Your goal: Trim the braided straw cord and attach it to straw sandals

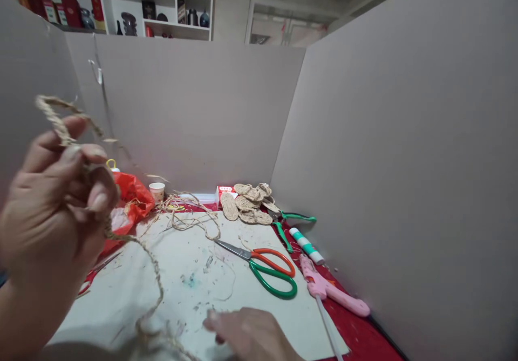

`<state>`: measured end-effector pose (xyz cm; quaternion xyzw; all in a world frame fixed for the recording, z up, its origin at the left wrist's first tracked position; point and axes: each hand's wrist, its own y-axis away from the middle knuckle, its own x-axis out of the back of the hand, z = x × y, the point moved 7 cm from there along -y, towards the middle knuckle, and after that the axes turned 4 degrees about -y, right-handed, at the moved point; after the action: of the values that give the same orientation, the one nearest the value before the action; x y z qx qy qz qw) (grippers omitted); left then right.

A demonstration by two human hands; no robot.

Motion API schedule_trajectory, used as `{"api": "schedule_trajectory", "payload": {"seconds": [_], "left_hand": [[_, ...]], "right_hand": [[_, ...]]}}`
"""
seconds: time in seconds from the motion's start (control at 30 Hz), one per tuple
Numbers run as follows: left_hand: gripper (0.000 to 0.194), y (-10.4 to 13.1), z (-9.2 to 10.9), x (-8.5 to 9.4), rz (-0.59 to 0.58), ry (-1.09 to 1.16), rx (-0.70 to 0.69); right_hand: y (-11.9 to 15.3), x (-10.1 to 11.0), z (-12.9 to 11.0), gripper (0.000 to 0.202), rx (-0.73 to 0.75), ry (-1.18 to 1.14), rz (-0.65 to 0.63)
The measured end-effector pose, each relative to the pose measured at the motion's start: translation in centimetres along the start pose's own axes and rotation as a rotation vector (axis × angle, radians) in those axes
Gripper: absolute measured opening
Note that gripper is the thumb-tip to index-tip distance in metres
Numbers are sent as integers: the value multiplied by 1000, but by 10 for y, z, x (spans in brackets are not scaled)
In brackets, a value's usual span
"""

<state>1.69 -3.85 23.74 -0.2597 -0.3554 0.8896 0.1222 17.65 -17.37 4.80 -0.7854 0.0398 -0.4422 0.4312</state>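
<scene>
My left hand point(65, 199) is raised at the left, closed on a braided straw cord point(52, 115). One bend of the cord loops above my fingers, and its lower length hangs down and trails across the white board point(178, 264). At the bottom middle, my right hand point(251, 331) is low over the board, slightly blurred, its visible fingers stretched out and nothing seen in them. Scissors point(243, 253) with one orange and one green handle lie on the board beyond my right hand.
Loose straw strands point(190, 220) and several small woven straw soles point(230, 207) lie at the back. Green-handled pliers point(279, 226), a striped roll point(306, 246) and a pink glue gun point(324, 285) line the right side. A red bag point(133, 188) and paper cup point(157, 192) stand left. Grey partitions point(194, 113) enclose the table.
</scene>
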Motion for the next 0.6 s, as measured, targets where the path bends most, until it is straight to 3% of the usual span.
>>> {"api": "schedule_trajectory", "payload": {"seconds": [0.07, 0.13, 0.27, 0.37, 0.5, 0.6], "left_hand": [[29, 6, 11, 7, 12, -52, -13], [31, 17, 7, 8, -28, -90, 52], [32, 27, -16, 6, -101, -51, 130], [29, 28, -34, 4, -171, 0, 167], [27, 33, -48, 1, -270, 39, 220], [27, 38, -56, -2, -308, 62, 236]], "right_hand": [[-2, 20, 11, 44, -87, 26, 91], [-4, 33, 32, 39, -271, 43, 94], [-15, 43, 86, 29, -536, 122, -77], [-30, 34, 132, 39, -582, 253, -245], [-34, -3, 195, 57, -667, 253, -458], [-34, -22, 226, 41, -707, 211, -479]]}}
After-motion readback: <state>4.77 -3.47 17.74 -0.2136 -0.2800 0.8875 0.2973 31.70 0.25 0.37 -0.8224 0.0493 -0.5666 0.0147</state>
